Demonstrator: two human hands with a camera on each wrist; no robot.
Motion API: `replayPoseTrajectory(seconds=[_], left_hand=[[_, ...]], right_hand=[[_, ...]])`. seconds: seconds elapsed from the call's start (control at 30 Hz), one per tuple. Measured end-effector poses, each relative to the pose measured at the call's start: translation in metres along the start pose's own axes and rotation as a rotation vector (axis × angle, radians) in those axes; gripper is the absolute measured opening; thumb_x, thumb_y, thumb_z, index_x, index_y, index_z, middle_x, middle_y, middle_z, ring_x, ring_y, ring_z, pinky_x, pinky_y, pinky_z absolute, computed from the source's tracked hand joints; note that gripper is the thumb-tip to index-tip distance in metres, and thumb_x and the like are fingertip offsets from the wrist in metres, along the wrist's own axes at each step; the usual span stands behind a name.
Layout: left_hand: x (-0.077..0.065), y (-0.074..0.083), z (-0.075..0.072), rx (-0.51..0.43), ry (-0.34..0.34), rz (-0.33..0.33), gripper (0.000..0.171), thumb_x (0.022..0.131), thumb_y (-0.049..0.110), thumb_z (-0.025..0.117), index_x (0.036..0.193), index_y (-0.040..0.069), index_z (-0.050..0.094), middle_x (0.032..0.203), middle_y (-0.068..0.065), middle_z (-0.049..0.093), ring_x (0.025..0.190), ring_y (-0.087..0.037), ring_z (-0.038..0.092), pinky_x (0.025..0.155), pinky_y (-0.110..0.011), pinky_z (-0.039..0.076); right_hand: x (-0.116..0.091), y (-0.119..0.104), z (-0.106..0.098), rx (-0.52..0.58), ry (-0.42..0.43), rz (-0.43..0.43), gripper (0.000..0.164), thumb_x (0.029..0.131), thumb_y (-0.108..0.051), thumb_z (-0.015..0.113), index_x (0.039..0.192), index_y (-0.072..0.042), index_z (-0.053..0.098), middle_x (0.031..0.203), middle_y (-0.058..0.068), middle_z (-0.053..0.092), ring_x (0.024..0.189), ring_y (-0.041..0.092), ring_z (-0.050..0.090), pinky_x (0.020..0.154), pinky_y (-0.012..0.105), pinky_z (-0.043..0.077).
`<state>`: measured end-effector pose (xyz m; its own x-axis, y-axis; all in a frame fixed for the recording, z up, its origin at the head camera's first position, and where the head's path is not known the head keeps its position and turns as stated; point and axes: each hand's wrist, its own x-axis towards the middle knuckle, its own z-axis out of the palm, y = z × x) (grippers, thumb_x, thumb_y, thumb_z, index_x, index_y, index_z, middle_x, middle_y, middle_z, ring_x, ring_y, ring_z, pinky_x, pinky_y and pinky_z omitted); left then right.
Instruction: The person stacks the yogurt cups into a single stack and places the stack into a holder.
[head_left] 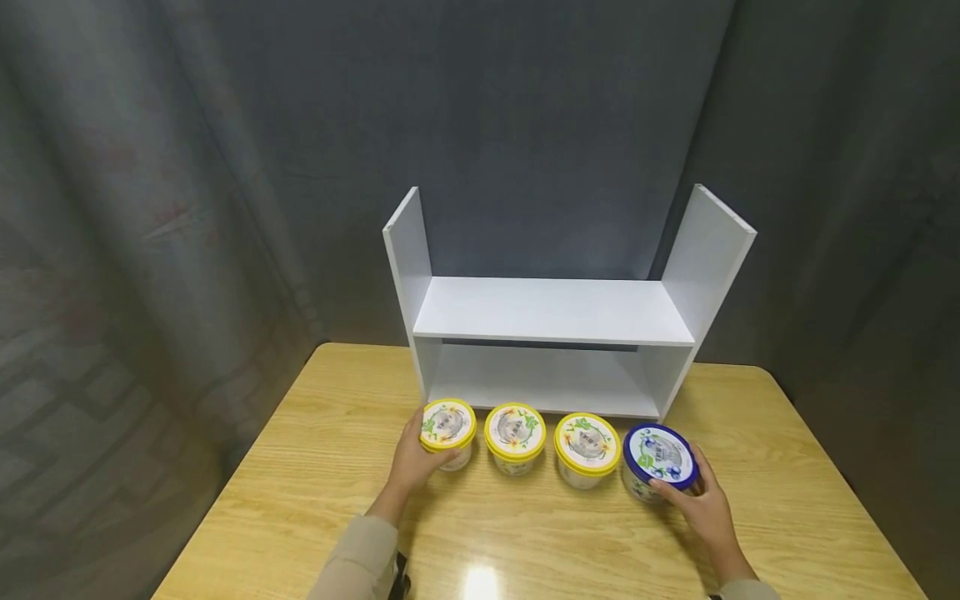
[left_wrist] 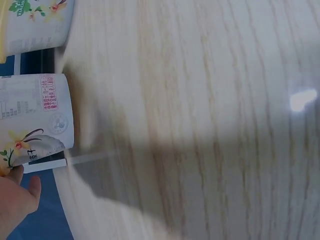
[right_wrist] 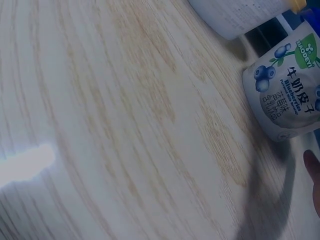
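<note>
In the head view, three paper tubs with yellow lids and one with a blue lid stand upright in a row on the table. My left hand (head_left: 416, 454) holds the leftmost yellow-lidded tub (head_left: 448, 425), its fingers behind the left side and thumb along the front. My right hand (head_left: 701, 500) grips the blue-lidded tub (head_left: 660, 458) at the row's right end, thumb at the front rim and fingers round the right side. The right wrist view shows blueberries printed on this blueberry tub (right_wrist: 287, 95). Between the hands are a middle yellow-lidded tub (head_left: 514, 433) and another yellow-lidded tub (head_left: 587, 446).
Right behind the row stands a white two-level shelf (head_left: 555, 308) with tall side panels. The wooden table (head_left: 525, 542) stretches out on both sides and in front, with a bright reflection near its front. Dark grey curtains (head_left: 540, 125) hang behind and at the sides.
</note>
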<state>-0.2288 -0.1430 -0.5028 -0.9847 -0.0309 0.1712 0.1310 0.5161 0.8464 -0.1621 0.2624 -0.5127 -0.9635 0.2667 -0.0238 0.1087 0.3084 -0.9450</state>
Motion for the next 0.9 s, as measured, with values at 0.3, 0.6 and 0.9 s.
replayPoseTrajectory(seconds=[0.3,0.6,0.9], left_hand=[[-0.001,0.012,-0.009,-0.008,0.017,0.004,0.099,0.057,0.027,0.079,0.134,-0.001,0.023,0.133,-0.021,0.029,0.119,-0.036,0.029,0.096,-0.05,0.023],[-0.002,0.037,-0.016,-0.056,0.02,0.031,0.101,0.056,0.029,0.08,0.136,0.004,0.023,0.136,-0.017,0.026,0.122,-0.033,0.025,0.098,-0.049,0.021],[-0.003,0.063,-0.022,-0.065,0.019,0.096,0.099,0.057,0.028,0.079,0.135,0.004,0.024,0.137,-0.018,0.024,0.122,-0.035,0.024,0.096,-0.052,0.022]], right_hand=[[-0.002,-0.003,-0.001,-0.02,-0.011,0.028,0.091,0.074,-0.018,0.068,0.14,-0.014,0.005,0.139,0.023,0.011,0.121,0.042,0.019,0.092,0.016,0.027],[-0.003,-0.001,-0.004,-0.018,-0.013,0.045,0.092,0.074,-0.02,0.068,0.14,-0.014,0.004,0.14,0.022,0.01,0.121,0.042,0.021,0.08,0.004,0.029],[-0.001,0.0,0.0,0.014,-0.01,0.015,0.091,0.074,-0.017,0.069,0.139,-0.011,0.006,0.138,0.025,0.014,0.119,0.042,0.025,0.07,-0.002,0.029]])
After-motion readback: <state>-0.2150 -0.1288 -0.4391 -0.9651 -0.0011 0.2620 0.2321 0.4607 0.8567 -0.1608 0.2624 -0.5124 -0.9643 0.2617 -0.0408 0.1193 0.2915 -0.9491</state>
